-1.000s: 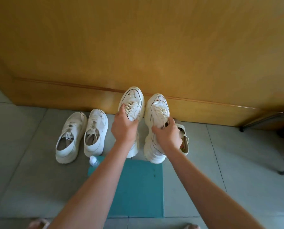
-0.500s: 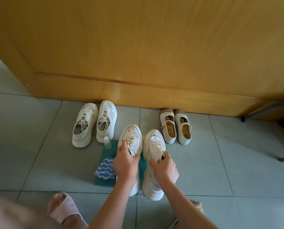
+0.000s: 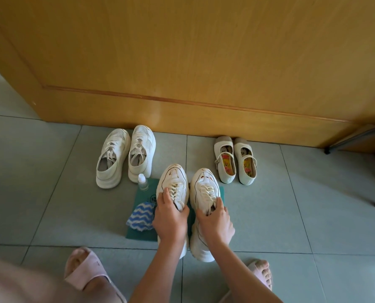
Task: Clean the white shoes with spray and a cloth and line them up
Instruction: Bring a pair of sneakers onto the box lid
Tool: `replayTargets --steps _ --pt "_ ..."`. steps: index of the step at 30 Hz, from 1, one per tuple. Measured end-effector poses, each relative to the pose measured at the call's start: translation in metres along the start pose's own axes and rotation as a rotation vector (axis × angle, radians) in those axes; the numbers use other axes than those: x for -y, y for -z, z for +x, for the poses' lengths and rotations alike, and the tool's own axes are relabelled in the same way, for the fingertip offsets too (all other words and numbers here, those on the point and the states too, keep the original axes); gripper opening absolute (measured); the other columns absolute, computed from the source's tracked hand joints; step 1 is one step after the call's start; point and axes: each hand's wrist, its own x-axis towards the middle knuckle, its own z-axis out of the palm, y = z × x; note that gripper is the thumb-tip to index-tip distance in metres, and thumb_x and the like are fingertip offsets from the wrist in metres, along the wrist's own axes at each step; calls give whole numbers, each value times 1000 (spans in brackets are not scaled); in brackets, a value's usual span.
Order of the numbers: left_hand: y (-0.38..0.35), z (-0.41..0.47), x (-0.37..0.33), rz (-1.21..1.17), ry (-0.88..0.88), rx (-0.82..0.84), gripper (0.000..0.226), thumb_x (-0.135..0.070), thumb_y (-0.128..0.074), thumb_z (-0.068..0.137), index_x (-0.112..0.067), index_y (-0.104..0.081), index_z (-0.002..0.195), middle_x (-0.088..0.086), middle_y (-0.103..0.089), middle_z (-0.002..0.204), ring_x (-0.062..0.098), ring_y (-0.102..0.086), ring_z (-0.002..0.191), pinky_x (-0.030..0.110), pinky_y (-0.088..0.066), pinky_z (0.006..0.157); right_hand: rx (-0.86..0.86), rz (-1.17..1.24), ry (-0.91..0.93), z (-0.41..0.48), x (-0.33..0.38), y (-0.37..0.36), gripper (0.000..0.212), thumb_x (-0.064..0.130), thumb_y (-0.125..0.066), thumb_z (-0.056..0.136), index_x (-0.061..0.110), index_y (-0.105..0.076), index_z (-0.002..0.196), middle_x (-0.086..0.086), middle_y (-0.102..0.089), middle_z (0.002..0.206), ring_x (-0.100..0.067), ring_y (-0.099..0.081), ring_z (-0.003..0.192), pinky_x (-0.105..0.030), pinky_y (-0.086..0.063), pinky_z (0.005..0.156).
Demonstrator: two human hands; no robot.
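Fingers (image 3: pixel 165 196) of the left hand (image 3: pixel 171 221) curl over the laces and collar of the left sneaker (image 3: pixel 173 180), and fingers (image 3: pixel 218 204) of the right hand (image 3: pixel 216 223) clasp the right sneaker (image 3: pixel 205 182) at the same place. One hand takes each shoe, probably so that the pair travels together and stays parallel. Both sneakers lie side by side, toes pointing away from the person, over a teal mat (image 3: pixel 152 188) on the tiled floor (image 3: pixel 291 204), with their heels overhanging its near edge. Whether the soles bear fully on the mat cannot be told. The mat most likely serves as the working surface, keeping drips off the tiles. A small spray bottle (image 3: pixel 142 182) stands upright at its far left corner, and a blue-and-white wavy cloth (image 3: pixel 141 215) lies crumpled on its left side, just beside the left hand. Both are within easy reach, and neither is in use. A lace-up pair (image 3: pixel 141 154) and a strap pair (image 3: pixel 224 162) sit near the wooden panel (image 3: pixel 182 62), toes toward it and well apart from each other. The gap between them lies directly beyond the held sneakers and appears to be their place in the row. Brownish marks show on both toe caps, so wiping seems to be the step at hand. Pink slippers (image 3: pixel 88 272) frame the near edge.
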Motion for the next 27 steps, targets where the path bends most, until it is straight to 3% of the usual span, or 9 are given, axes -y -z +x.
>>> replayTargets --steps 15,27 --pt "-2 -2 2 53 -15 10 78 -43 -64 83 -21 -24 146 4 -19 155 24 -40 130 37 -47 86 -27 18 14 5 -5 2 72 49 -58 84 24 -28 143 -2 -53 131 -24 -56 111 -34 -45 87" --pt "-9 4 5 65 -21 22 78 -46 -63 81 -20 -26 145 3 -32 148 26 -45 124 42 -49 84 -10 8 29 1 -6 0 70 51 -58 84 22 -28 141 -2 -51 130 -25 -56 110 -36 -45 87"
